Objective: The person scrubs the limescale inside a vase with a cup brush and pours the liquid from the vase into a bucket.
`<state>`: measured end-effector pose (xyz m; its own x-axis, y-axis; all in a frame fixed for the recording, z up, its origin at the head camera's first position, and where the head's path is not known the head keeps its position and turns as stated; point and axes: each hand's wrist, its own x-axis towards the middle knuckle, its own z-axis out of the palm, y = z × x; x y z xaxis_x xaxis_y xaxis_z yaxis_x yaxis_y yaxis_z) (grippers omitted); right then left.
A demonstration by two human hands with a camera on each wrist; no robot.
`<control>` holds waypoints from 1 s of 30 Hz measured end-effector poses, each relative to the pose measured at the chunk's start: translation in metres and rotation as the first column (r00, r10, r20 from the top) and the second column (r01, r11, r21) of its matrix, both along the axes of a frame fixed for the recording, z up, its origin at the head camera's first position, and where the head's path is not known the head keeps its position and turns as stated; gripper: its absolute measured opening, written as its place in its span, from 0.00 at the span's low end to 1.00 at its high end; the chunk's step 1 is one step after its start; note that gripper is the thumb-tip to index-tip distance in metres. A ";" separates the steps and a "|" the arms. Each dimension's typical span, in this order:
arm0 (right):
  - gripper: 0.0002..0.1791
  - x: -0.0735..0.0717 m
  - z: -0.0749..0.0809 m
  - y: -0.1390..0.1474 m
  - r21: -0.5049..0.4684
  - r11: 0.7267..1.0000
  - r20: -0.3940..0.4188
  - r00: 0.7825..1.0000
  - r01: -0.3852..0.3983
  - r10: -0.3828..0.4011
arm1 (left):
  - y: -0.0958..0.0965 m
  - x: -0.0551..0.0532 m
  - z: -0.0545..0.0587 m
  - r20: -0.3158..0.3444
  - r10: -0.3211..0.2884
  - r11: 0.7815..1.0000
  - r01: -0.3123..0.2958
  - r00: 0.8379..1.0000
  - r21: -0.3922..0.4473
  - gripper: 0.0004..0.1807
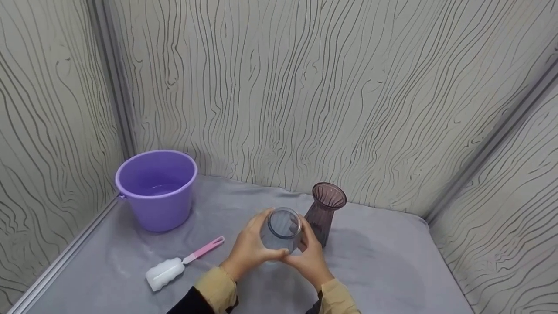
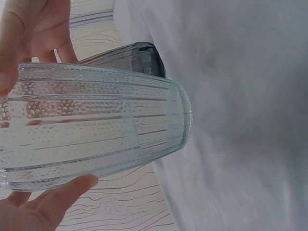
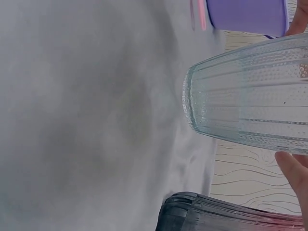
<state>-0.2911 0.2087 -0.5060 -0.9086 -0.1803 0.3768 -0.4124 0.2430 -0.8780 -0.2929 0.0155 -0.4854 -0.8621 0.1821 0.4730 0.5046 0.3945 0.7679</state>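
Note:
A clear, bluish ribbed glass vase point(image 1: 273, 242) is held between both hands, its round mouth tilted up toward the head camera. My left hand point(image 1: 249, 252) grips its left side and my right hand point(image 1: 310, 258) its right side, with the thumbs close together at the near side. Dotted and ribbed glass shows along the vase point(image 2: 110, 120) in the left wrist view, and its base appears raised off the cloth. Just right of my right hand stands a purple glass vase point(image 1: 324, 213) with a flared, fluted rim; the right wrist view shows its dark lower part point(image 3: 192, 214).
A purple bucket point(image 1: 161, 213) stands at the back left. In front of it lies a bottle brush point(image 1: 165, 273) with a white sponge head and pink handle. Grey cloth point(image 1: 383, 261) covers the table, with wood-grain patterned panels point(image 1: 270, 87) behind and at both sides.

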 end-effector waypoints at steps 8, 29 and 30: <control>0.59 0.014 -0.010 0.003 -0.001 0.999 0.059 0.997 0.042 -0.041 | 0.002 0.009 -0.009 0.008 -0.007 0.999 0.007 1.000 -0.033 0.56; 0.58 0.043 -0.009 0.010 0.049 0.991 0.046 0.991 0.126 -0.129 | 0.008 0.031 -0.006 -0.022 -0.069 0.997 0.068 0.997 -0.049 0.55; 0.58 0.044 -0.009 0.011 0.054 0.990 0.044 0.990 0.130 -0.133 | 0.008 0.032 -0.006 -0.020 -0.070 0.996 0.069 0.997 -0.049 0.55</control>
<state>-0.2472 0.2194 -0.5150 -0.9422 -0.0757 0.3264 -0.3323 0.3371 -0.8809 -0.2608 0.0239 -0.4917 -0.8361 0.2639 0.4809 0.5486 0.3944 0.7372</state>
